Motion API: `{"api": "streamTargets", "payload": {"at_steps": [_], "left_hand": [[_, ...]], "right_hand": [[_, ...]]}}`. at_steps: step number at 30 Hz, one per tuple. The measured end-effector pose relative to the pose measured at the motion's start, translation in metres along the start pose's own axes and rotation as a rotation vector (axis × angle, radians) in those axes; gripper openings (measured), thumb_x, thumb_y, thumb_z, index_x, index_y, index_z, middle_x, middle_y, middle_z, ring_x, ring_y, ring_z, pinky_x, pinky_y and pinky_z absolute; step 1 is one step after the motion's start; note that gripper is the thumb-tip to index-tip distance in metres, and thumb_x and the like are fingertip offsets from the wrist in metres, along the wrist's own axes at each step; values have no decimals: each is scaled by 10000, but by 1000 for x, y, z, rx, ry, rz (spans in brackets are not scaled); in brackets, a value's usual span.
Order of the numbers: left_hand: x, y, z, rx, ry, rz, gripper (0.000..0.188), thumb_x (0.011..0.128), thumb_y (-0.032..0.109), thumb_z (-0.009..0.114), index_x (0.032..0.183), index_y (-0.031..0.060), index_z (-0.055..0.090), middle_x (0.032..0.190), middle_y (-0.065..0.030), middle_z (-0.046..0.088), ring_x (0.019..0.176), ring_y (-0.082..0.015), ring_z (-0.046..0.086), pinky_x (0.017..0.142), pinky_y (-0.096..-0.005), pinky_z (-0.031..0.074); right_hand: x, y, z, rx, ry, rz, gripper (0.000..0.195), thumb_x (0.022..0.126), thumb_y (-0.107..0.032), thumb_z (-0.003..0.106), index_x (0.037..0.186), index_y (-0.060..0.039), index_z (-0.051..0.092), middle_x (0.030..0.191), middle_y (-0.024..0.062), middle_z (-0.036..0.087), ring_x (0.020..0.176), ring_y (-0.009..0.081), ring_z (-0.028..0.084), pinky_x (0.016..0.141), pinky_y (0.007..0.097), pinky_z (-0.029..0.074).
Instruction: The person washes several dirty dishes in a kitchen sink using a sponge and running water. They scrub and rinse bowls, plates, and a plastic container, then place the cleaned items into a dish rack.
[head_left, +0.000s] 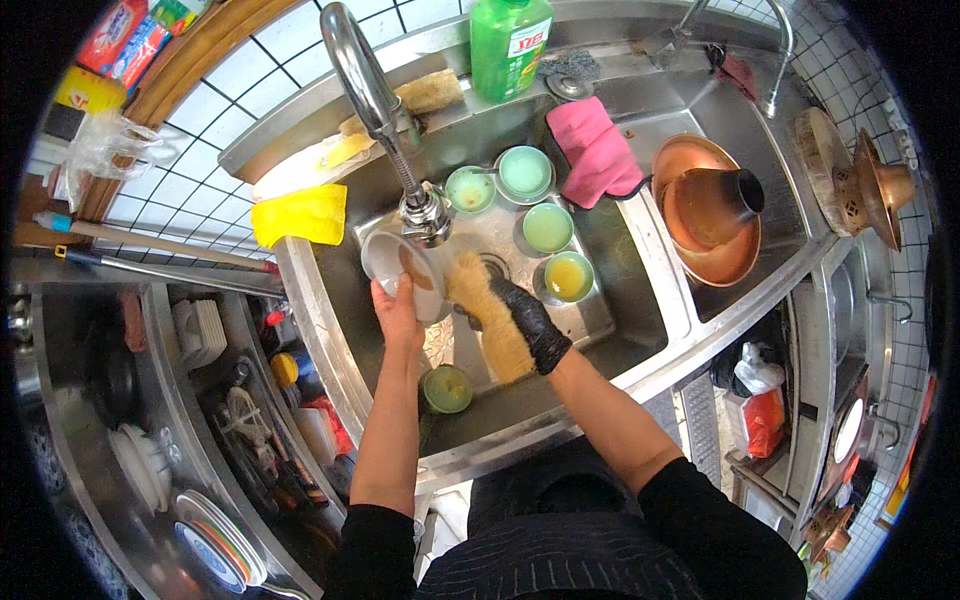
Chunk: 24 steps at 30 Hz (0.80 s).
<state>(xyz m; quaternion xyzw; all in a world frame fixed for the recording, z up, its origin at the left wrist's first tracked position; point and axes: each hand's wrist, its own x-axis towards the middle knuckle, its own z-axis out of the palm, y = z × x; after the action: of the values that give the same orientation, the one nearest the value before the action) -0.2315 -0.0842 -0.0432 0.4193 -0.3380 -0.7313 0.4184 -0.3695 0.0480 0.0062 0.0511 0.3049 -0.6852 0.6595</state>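
Observation:
My bare left hand (399, 311) grips the rim of a white bowl (382, 255), tilted on its side just below the faucet head (425, 217). A brown patch shows on the bowl. In a black glove, my right hand (529, 322) holds a long tan loofah sponge (499, 337), whose upper end is close to the bowl. Several small green bowls with liquid in them, one of them a yellow-filled bowl (568, 277), stand on the bottom of the steel sink (630, 277). Another green bowl (448, 389) is at the near left, below my left hand.
A yellow cloth (300, 215) and a pink cloth (596, 154) drape over the sink's edges. Behind stands a green detergent bottle (510, 52). The right basin holds a copper hot pot (705, 210). Shelves at the left hold stacked plates (221, 540).

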Motion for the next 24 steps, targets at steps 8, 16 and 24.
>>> {"api": "streamTargets", "payload": {"at_steps": [8,16,24], "left_hand": [[-37,-9,-23,-439,156,-414,195,886,246,461,1022,117,513,879,-61,557,662,-166,519,502,-225,446],[-57,-17,-22,-551,58,-497,172,833,111,507,986,31,517,799,-89,545,643,-183,509,470,-224,429],[-58,-12,-10,-627,130,-498,142,788,61,550,922,14,535,760,-81,534,618,-159,483,471,-216,403]], "right_hand": [[60,-33,-23,-589,-38,-135,324,854,-241,518,1091,-21,532,1027,85,585,887,181,576,783,305,465],[106,3,-113,-1047,176,-391,211,830,-204,559,956,-34,561,853,59,583,808,161,547,717,310,455],[102,-11,-22,-33,-2,156,319,899,-299,440,1127,-86,511,935,57,574,812,190,581,673,297,492]]}}
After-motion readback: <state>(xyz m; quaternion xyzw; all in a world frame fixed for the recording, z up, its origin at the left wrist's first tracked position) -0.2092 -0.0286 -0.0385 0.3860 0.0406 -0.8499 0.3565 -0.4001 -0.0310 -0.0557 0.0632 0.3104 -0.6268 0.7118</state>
